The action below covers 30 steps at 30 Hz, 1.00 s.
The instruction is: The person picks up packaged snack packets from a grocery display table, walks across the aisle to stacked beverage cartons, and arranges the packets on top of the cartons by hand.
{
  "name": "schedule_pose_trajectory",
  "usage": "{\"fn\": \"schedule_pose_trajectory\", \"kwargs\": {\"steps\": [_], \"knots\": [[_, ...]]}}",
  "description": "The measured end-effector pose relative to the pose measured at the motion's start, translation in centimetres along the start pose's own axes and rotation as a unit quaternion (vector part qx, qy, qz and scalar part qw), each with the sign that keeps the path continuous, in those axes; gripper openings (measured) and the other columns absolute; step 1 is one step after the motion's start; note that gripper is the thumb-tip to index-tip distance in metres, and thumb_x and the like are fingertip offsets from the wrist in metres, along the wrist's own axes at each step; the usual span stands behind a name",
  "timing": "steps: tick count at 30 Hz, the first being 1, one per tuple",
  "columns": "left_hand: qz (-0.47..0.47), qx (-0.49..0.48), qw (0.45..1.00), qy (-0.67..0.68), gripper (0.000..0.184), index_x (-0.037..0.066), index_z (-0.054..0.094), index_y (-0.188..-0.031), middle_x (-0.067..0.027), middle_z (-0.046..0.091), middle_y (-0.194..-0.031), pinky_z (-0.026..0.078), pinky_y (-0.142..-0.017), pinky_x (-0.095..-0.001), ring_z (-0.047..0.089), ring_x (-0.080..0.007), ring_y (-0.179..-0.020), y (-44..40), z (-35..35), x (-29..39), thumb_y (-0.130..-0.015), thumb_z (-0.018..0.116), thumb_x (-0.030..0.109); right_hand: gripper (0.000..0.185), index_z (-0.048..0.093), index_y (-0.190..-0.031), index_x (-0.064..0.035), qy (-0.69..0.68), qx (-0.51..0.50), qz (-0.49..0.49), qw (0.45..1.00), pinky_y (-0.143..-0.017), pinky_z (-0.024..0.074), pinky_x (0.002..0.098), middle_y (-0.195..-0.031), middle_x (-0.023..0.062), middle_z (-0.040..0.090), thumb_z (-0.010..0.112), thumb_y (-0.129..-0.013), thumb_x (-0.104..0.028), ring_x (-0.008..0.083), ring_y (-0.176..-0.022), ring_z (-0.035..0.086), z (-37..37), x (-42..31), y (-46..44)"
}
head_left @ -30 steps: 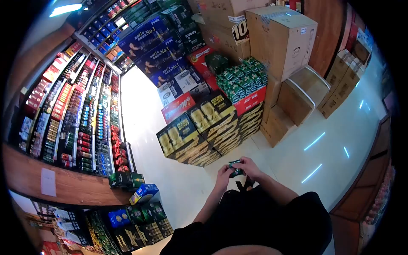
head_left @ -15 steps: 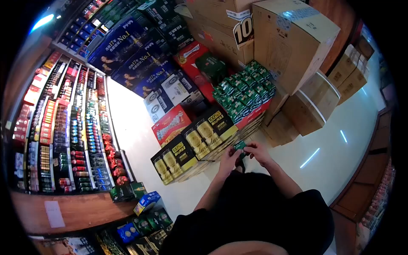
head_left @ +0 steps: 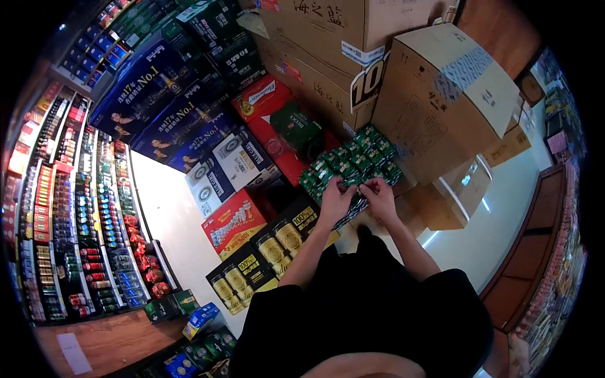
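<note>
Rows of small shiny green packets (head_left: 350,160) lie on a stack of cartons ahead of me. My left hand (head_left: 336,203) and my right hand (head_left: 380,200) are side by side over the near edge of these rows. Both have thumb and fingers pinched together on a green packet (head_left: 357,197) between them. Part of it is hidden by my fingers, and it blends with the packets behind.
Black-and-gold beer cartons (head_left: 249,274) stand to the left, behind them a red carton (head_left: 233,220) and blue cartons (head_left: 179,129). Tall brown boxes (head_left: 435,94) rise at the right. Shelves of cans (head_left: 82,208) line the left side.
My hands have moved forward with the green packet, from above the floor in front of the stack to the near edge of the packet rows. My view has shifted closer to the stack.
</note>
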<state>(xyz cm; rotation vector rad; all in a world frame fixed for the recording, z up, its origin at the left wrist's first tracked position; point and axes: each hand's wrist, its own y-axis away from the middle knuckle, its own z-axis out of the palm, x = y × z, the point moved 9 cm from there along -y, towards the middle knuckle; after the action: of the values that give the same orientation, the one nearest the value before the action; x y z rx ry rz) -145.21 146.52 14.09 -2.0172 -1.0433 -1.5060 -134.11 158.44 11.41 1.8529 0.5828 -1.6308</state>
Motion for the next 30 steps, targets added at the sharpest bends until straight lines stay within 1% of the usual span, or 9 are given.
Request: {"fn": "schedule_pose_trajectory", "kwargs": {"steps": [2,3,6,10,15,17,22,25,30], "knots": [[-0.024,0.005,1.000,0.016,0.043,-0.006,0.049,-0.108,-0.0123,0.062,-0.074,0.048,-0.058,-0.0315,0.060,-0.0187,-0.064,-2.3,0.4,0.7,-0.081,0.069,0.022,0.018,0.059,-0.084,0.0004,0.076,-0.001,-0.036,0.996,-0.066,0.0469,0.0267,-0.078,0.0068,0.062,0.067,-0.082,-0.015,0.0125,-0.072,0.059,-0.5,-1.2,-2.7],[-0.055,0.000,0.997,0.046,0.045,-0.007,0.048,-0.108,-0.0152,0.062,-0.073,0.048,-0.058,-0.0340,0.061,-0.0227,-0.063,-3.2,0.5,1.4,-0.080,0.070,0.020,0.020,0.061,-0.088,0.0009,0.077,-0.009,-0.018,0.997,-0.067,0.0474,0.0273,-0.082,0.0088,0.062,0.068,-0.081,-0.016,0.0140,-0.074,0.060,-0.4,-0.7,-4.2],[-0.044,0.047,0.996,-0.066,0.043,-0.006,0.052,-0.105,-0.0171,0.065,-0.081,0.049,-0.065,-0.0337,0.064,-0.0243,-0.073,-6.6,0.6,2.0,-0.079,0.072,0.021,0.022,0.062,-0.091,0.0009,0.093,-0.007,-0.085,0.992,-0.068,0.0476,0.0291,-0.085,0.0101,0.061,0.068,-0.081,-0.018,0.0164,-0.076,0.060,-0.8,-2.2,-7.6],[-0.027,0.091,0.987,-0.126,0.046,-0.004,0.054,-0.107,-0.0190,0.066,-0.080,0.050,-0.065,-0.0364,0.066,-0.0286,-0.074,-9.8,1.0,2.3,-0.076,0.074,0.024,0.023,0.063,-0.095,0.0008,0.155,-0.059,-0.115,0.980,-0.069,0.0477,0.0326,-0.088,0.0128,0.059,0.065,-0.083,-0.018,0.0228,-0.074,0.059,-0.5,-3.5,-10.4],[-0.095,0.098,0.974,-0.179,0.043,-0.001,0.057,-0.100,-0.0189,0.066,-0.078,0.051,-0.066,-0.0400,0.066,-0.0310,-0.074,-11.4,1.7,0.5,-0.074,0.076,0.028,0.023,0.062,-0.099,0.0008,0.156,-0.125,-0.071,0.977,-0.071,0.0481,0.0346,-0.094,0.0148,0.057,0.064,-0.083,-0.016,0.0263,-0.079,0.060,-0.8,-3.4,-12.0],[-0.114,0.110,0.960,-0.231,0.042,-0.001,0.058,-0.096,-0.0189,0.066,-0.079,0.050,-0.066,-0.0407,0.066,-0.0316,-0.075,-11.7,1.8,0.0,-0.074,0.075,0.030,0.024,0.062,-0.100,0.0009,0.148,-0.135,-0.098,0.975,-0.073,0.0482,0.0363,-0.096,0.0151,0.057,0.064,-0.083,-0.015,0.0287,-0.082,0.060,-0.9,-3.2,-12.5],[-0.091,0.115,0.967,-0.210,0.039,0.000,0.060,-0.098,-0.0183,0.066,-0.081,0.050,-0.067,-0.0388,0.066,-0.0316,-0.078,-11.1,2.5,1.3,-0.078,0.071,0.031,0.024,0.062,-0.100,0.0018,0.199,-0.148,-0.207,0.946,-0.076,0.0477,0.0402,-0.099,0.0157,0.056,0.063,-0.082,-0.014,0.0345,-0.090,0.058,-1.1,-4.1,-12.3],[-0.095,0.126,0.967,-0.200,0.037,0.000,0.060,-0.102,-0.0177,0.067,-0.082,0.050,-0.068,-0.0378,0.066,-0.0307,-0.078,-11.0,2.3,1.6,-0.081,0.068,0.030,0.025,0.061,-0.101,0.0016,0.236,-0.187,-0.176,0.937,-0.078,0.0475,0.0402,-0.103,0.0164,0.055,0.063,-0.082,-0.014,0.0346,-0.092,0.058,-0.7,-4.6,-12.4],[-0.091,0.132,0.972,-0.170,0.033,0.000,0.060,-0.104,-0.0184,0.067,-0.084,0.050,-0.070,-0.0384,0.066,-0.0314,-0.078,-10.5,2.7,0.8,-0.085,0.063,0.026,0.030,0.058,-0.107,-0.0003,0.222,-0.176,-0.212,0.935,-0.083,0.0467,0.0400,-0.106,0.0173,0.054,0.063,-0.082,-0.017,0.0348,-0.098,0.056,-0.7,-4.6,-12.1]]}}
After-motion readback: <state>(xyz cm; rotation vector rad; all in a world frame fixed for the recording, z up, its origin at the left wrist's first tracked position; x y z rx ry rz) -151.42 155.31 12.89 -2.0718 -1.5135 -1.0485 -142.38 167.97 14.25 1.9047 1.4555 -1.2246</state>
